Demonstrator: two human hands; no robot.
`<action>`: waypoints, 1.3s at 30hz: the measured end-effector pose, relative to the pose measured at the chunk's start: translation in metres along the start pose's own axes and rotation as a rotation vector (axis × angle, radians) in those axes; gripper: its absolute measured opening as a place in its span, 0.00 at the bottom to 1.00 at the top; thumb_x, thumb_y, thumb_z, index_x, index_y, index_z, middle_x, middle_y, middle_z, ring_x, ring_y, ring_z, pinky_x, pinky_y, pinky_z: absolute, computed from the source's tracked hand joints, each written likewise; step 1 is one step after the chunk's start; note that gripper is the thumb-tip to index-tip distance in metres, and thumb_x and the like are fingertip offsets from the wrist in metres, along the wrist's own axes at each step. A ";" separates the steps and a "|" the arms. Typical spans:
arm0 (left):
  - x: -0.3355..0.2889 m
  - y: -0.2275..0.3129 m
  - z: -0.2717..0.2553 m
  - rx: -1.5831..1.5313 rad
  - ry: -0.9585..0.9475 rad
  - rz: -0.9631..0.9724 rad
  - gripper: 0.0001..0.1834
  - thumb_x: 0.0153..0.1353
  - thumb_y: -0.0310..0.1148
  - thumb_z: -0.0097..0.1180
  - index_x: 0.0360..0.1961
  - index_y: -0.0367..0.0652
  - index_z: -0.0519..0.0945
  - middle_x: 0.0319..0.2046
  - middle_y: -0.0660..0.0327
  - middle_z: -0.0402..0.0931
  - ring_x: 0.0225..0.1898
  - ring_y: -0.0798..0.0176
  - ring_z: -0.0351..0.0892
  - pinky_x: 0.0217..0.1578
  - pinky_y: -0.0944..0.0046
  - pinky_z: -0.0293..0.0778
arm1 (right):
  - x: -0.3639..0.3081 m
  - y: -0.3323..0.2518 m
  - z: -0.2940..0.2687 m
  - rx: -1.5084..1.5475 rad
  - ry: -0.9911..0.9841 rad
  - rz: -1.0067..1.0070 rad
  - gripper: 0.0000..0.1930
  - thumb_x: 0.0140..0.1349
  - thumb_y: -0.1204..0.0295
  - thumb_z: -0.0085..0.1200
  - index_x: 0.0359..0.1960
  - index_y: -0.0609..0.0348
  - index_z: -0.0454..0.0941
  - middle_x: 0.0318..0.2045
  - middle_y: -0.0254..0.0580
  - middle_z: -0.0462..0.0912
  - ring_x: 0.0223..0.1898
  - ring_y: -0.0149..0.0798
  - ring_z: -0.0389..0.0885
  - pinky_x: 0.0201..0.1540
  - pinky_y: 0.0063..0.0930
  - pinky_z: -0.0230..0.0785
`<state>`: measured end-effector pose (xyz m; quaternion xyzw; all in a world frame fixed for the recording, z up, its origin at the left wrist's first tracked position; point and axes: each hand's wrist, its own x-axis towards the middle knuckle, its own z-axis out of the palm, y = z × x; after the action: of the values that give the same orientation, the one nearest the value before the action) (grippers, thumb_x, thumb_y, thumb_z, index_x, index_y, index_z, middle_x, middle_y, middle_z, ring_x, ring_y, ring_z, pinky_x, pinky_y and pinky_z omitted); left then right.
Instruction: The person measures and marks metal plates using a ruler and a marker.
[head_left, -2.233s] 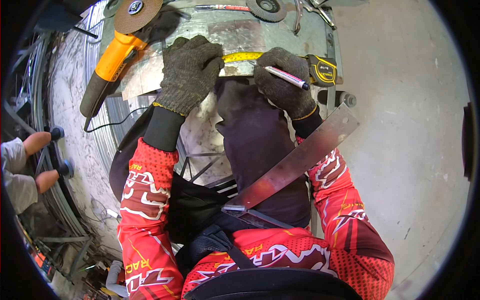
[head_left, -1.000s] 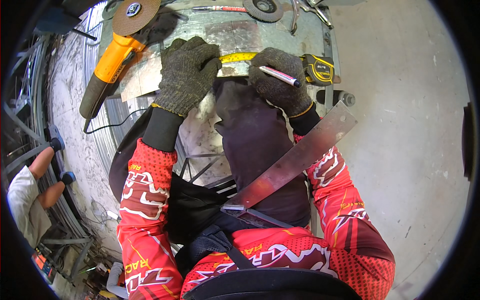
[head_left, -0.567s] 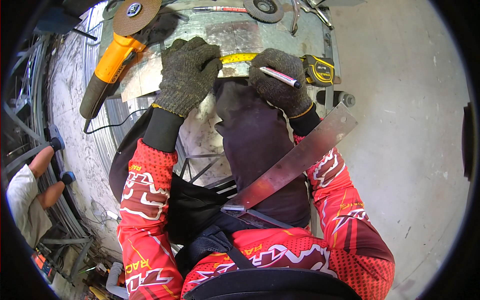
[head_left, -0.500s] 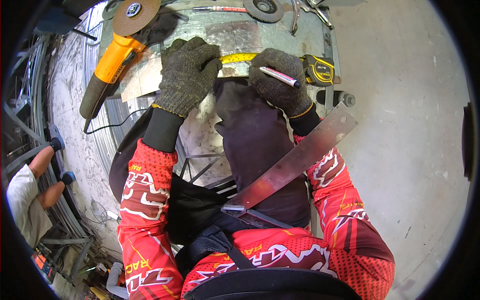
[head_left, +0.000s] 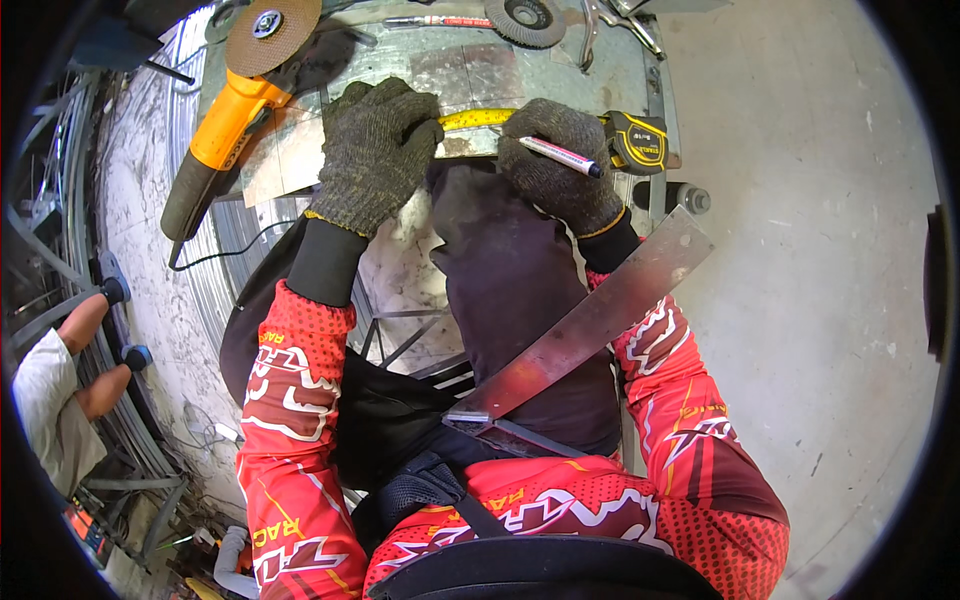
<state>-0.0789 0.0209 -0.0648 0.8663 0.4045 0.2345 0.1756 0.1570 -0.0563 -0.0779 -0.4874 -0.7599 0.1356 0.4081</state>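
Observation:
My left hand (head_left: 376,158), in a dark knitted glove, is closed at the end of the yellow tape measure blade (head_left: 476,118), fingers curled over the metal sheet (head_left: 486,78). My right hand (head_left: 556,160), gloved alike, is closed on the blade near the tape measure case (head_left: 638,142), which is black and yellow. A white marker with a dark cap (head_left: 562,156) lies across the back of that hand, tucked between the fingers. The blade stretches between both hands along the near edge of the sheet. My fingertips are partly hidden by the gloves.
An orange angle grinder (head_left: 226,130) with a brown disc lies at the left of the work surface. At the back are a red marker (head_left: 440,20), a flap disc (head_left: 526,18) and pliers (head_left: 625,25). A metal square (head_left: 580,325) rests across my lap. Another person (head_left: 60,395) is at far left.

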 end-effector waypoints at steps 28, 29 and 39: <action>0.035 0.017 -0.004 0.099 -0.063 -0.070 0.39 0.49 0.45 0.73 0.62 0.39 0.76 0.57 0.44 0.79 0.61 0.39 0.77 0.63 0.44 0.72 | -0.041 0.052 -0.057 -0.508 0.260 0.260 0.26 0.55 0.57 0.69 0.55 0.53 0.81 0.47 0.49 0.84 0.52 0.57 0.80 0.57 0.49 0.71; 0.037 0.020 0.004 0.139 -0.106 -0.070 0.42 0.47 0.46 0.73 0.63 0.41 0.75 0.59 0.44 0.78 0.62 0.39 0.77 0.63 0.42 0.72 | -0.046 0.055 -0.055 -0.497 0.290 0.254 0.27 0.51 0.61 0.70 0.55 0.51 0.81 0.47 0.48 0.84 0.51 0.58 0.80 0.55 0.50 0.72; 0.039 0.075 -0.015 0.374 -0.460 -0.246 0.59 0.41 0.57 0.76 0.75 0.52 0.65 0.69 0.49 0.72 0.70 0.43 0.71 0.68 0.22 0.56 | -0.118 -0.038 -0.116 -0.245 0.515 0.247 0.23 0.65 0.72 0.64 0.61 0.61 0.77 0.55 0.46 0.82 0.54 0.45 0.81 0.59 0.39 0.74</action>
<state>-0.0189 0.0072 -0.0047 0.8585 0.4919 -0.0689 0.1274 0.2431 -0.1979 -0.0397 -0.6399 -0.5773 -0.0362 0.5059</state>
